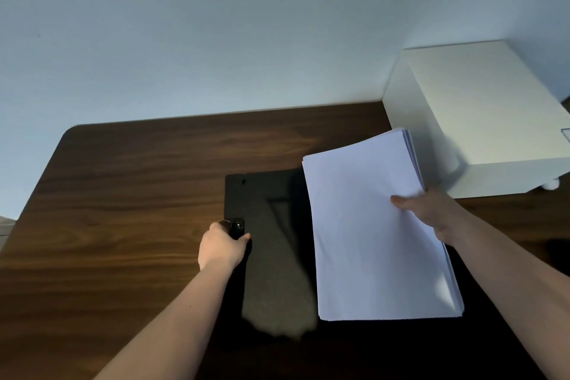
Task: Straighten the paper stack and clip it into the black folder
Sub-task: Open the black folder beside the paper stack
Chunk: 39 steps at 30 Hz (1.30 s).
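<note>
The black folder (pixel 271 244) lies flat on the dark wooden table, near the middle. My left hand (pixel 220 248) grips the black clip (pixel 237 227) at the folder's left edge. A stack of white paper (pixel 370 231) is held over the folder's right part, its far end lifted and its sheets slightly fanned at the top right corner. My right hand (pixel 431 213) pinches the stack at its right edge, thumb on top. The stack casts a shadow on the folder and hides the folder's right side.
A white box (pixel 481 120) stands at the table's back right, close behind the paper. The brown table (pixel 129 194) stretches out to the left of the folder. A pale wall rises behind the table's far edge.
</note>
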Tool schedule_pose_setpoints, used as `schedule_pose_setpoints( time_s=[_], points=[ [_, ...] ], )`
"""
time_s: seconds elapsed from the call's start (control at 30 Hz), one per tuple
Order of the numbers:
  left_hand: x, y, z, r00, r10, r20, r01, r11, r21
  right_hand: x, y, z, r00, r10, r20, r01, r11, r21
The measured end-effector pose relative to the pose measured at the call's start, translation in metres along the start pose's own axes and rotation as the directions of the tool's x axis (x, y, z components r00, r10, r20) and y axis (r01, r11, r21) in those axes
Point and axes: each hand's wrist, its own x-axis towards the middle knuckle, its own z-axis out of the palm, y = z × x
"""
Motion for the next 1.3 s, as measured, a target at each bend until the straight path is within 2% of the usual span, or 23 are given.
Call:
schedule_pose_setpoints(
  time_s=[0.2,0.47,0.53,0.6,0.63,0.7,0.8,0.87,0.97,1.3],
  points=[
    [0.033,-0.023,-0.031,0.993,-0.031,-0.110,0.032,0.999,0.004,0.006,-0.003,0.008,1.000,-0.014,0.005,0.014,1.000,-0.001],
    [0.050,-0.026,-0.045,0.991,-0.017,-0.133,0.020,1.000,0.024,0.012,-0.012,0.027,0.998,-0.045,0.032,0.046,0.999,-0.024],
    [0.045,-0.020,-0.047,0.982,0.040,-0.185,-0.014,0.990,0.138,0.016,-0.013,0.030,0.999,-0.048,0.018,0.049,0.998,-0.031],
    [0.032,-0.009,-0.041,0.950,0.225,-0.216,-0.136,0.923,0.361,0.019,-0.013,0.033,0.999,-0.053,0.011,0.054,0.998,-0.035],
    [0.023,-0.001,-0.032,0.928,0.321,-0.187,-0.223,0.884,0.412,0.020,-0.014,0.035,0.999,-0.054,0.011,0.054,0.998,-0.036],
    [-0.002,0.015,-0.007,0.907,0.414,-0.073,-0.357,0.851,0.386,0.022,-0.014,0.036,0.999,-0.045,-0.002,0.045,0.998,-0.038],
    [-0.033,0.031,0.034,0.918,0.358,0.171,-0.394,0.869,0.300,0.022,-0.010,0.031,0.998,-0.019,-0.052,0.017,0.999,-0.033],
    [-0.040,0.036,0.048,0.921,0.289,0.262,-0.367,0.869,0.333,0.023,-0.007,0.026,0.997,-0.010,-0.082,0.008,1.000,-0.021],
    [-0.036,0.044,0.053,0.930,0.250,0.271,-0.338,0.872,0.353,0.023,-0.003,0.022,0.994,-0.003,-0.110,0.001,1.000,-0.013],
    [-0.026,0.048,0.038,0.923,0.247,0.294,-0.340,0.882,0.327,0.018,0.004,0.026,0.999,0.014,-0.047,-0.012,0.998,0.054]
  ],
)
